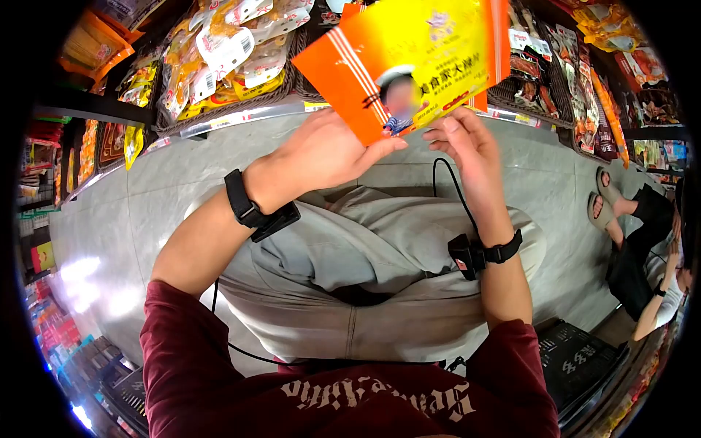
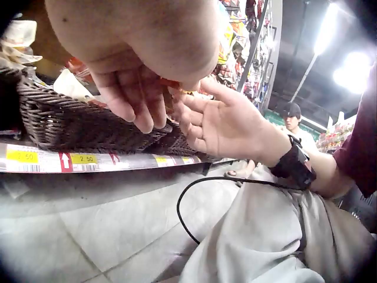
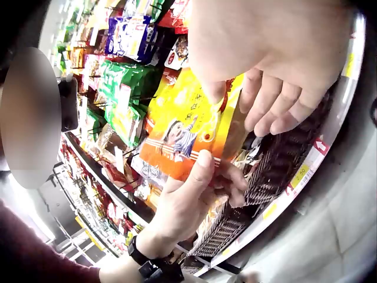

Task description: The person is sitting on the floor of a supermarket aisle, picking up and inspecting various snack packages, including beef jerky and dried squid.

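Note:
An orange and yellow packet [image 1: 453, 51], printed with a cartoon figure, is held up at the top of the head view. My left hand [image 1: 321, 150] grips its lower left corner, thumb on the front and fingers behind. My right hand [image 1: 471, 146] pinches the bottom edge near the right corner. In the right wrist view the left thumb lies across the orange end of the packet [image 3: 200, 118], and the right hand [image 3: 271, 65] has its fingers loosely bent beside the edge. The left wrist view shows both palms, with the packet mostly hidden behind the left hand [image 2: 141, 59].
Wicker baskets [image 2: 70, 124] of packaged snacks line a shelf with price labels [image 2: 85, 159]. Hanging packets [image 3: 121, 88] are behind. A black cable [image 1: 456, 190] loops near the right forearm. Someone in sandals [image 1: 602, 212] is at the right, and a dark crate [image 1: 577, 358] sits behind.

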Demonstrator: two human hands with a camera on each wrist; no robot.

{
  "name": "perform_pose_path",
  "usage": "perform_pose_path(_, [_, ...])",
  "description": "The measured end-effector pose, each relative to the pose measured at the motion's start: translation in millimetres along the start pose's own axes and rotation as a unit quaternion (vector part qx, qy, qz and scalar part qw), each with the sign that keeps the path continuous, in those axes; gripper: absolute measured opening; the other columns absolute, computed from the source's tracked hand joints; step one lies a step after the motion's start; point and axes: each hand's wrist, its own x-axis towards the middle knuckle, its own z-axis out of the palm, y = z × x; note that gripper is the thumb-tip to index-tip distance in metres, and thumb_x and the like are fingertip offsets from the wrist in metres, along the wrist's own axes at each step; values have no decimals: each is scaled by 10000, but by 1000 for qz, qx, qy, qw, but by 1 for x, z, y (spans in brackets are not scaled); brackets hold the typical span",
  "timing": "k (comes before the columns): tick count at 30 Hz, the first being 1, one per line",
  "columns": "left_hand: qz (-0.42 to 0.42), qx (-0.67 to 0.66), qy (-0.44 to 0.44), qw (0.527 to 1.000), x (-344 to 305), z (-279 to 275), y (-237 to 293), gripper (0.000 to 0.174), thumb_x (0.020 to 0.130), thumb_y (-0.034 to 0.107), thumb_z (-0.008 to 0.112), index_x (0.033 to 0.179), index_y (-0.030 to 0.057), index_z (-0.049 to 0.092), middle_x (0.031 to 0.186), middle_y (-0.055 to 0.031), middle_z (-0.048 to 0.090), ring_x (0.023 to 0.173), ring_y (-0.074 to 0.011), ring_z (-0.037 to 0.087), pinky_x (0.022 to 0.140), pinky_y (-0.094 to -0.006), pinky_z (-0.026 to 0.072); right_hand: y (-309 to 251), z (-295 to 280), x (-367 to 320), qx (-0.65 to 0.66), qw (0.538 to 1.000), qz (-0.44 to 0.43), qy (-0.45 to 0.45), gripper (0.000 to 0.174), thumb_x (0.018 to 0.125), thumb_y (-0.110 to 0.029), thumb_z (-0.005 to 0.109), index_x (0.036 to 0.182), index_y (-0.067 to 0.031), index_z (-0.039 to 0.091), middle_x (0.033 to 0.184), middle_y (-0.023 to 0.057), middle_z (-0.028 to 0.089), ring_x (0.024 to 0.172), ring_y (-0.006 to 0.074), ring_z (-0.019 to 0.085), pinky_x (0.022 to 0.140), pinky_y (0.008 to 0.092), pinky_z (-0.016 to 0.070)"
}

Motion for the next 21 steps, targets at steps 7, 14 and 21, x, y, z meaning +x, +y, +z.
perform_pose_path(7, [14, -43, -26, 999, 4, 3, 0, 408, 1055, 307, 598, 1407, 105, 636, 1016, -175, 734, 934, -405, 712, 788, -488, 584, -6, 4, -4, 40, 999, 8, 4, 300, 1065, -248, 654, 1264, -23, 634, 1184, 79, 734, 1023, 166, 707, 858, 310, 555])
perform_pose_path(14, [78, -18, 3, 997, 1, 8, -2, 404, 1019, 382, 659, 1318, 111, 690, 981, -178, 715, 962, -403, 697, 809, -495, 566, 0, 0, -3, 75, 997, 14, -3, 304, 1064, -269, 661, 1261, -38, 655, 1146, 56, 734, 976, 129, 672, 850, 298, 533])
perform_pose_path(21, [72, -21, -14, 997, -4, 10, -6, 402, 1003, 418, 687, 1175, 57, 725, 1046, -198, 729, 945, -425, 698, 825, -511, 566, 4, 6, 0, 32, 999, 9, 29, 270, 1045, -249, 700, 1225, -49, 675, 1066, 18, 737, 940, 104, 672, 831, 285, 530])
